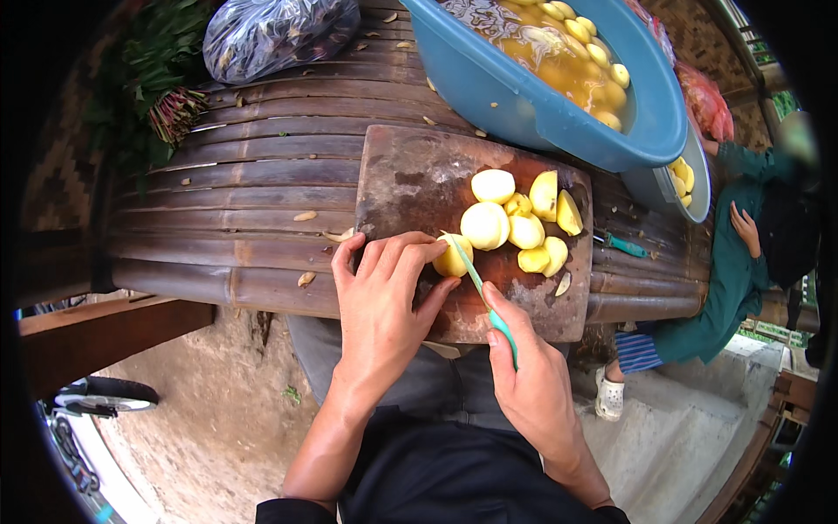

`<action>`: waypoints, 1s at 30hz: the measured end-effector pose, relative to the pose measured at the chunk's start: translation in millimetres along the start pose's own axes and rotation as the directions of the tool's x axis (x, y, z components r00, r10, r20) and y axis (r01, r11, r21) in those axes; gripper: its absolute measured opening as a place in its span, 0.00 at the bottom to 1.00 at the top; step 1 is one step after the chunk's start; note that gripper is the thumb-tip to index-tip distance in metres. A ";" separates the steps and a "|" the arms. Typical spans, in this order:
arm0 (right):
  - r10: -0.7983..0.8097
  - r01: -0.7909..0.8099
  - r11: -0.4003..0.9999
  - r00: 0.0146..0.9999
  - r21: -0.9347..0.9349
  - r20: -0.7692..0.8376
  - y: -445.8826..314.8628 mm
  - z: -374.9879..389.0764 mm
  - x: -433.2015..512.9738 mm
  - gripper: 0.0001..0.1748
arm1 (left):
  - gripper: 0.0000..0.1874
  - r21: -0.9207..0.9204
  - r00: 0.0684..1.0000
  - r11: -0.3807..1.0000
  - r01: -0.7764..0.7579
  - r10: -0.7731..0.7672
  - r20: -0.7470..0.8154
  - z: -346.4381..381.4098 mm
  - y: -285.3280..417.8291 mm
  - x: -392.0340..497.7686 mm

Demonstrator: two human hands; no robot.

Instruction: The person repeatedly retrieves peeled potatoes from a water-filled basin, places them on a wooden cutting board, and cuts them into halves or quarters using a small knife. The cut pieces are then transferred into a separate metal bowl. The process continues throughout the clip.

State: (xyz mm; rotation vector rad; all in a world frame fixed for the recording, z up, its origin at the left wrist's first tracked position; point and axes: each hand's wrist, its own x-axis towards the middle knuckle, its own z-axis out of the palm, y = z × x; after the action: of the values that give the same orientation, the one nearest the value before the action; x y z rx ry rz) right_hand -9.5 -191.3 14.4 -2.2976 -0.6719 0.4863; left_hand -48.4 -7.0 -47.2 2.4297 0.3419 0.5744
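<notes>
On a worn wooden cutting board (412, 164) at the bamboo table's front edge, my left hand (389, 281) pinches a peeled potato (452, 259) between thumb and fingertips. My right hand (533, 373) grips the green handle of a paring knife (494, 311). Its blade lies across that potato; how deep it has cut, I cannot tell. Just beyond the blade sits a larger peeled potato (483, 226). Several more whole and cut pieces cluster to its right, among them a wedge (569, 213). A thin sliver (563, 284) lies near the board's right side.
A blue plastic tub (524, 114) of cloudy water and peeled potatoes stands behind the board. Beside it is a grey basin (699, 190). A second green-handled tool (625, 245) lies to the right, near a seated person (727, 262). Leafy greens (173, 114) and a plastic bag (278, 39) occupy the left.
</notes>
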 end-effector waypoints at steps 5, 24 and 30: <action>0.049 -0.048 0.999 0.996 -0.021 0.076 -8.4 -9.3 10.0 0.29 | 0.21 -0.013 1.000 1.000 0.016 -0.016 0.018 1.8 0.6 1.1; 0.262 -0.257 0.965 0.922 -0.058 0.285 0.5 -43.3 -17.8 0.27 | 0.25 0.034 0.998 0.999 -0.008 0.006 0.063 5.1 1.5 0.1; 0.275 -0.309 0.926 0.946 0.215 0.174 38.2 -45.0 -49.8 0.29 | 0.33 0.119 0.950 0.993 -0.005 -0.033 0.311 -24.8 24.0 31.4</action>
State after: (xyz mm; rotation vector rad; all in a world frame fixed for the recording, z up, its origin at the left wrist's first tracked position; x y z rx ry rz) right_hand -13.8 -267.4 26.6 -2.1524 -0.3111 0.8302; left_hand -30.3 -1.6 -4.4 2.5786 0.2653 0.1583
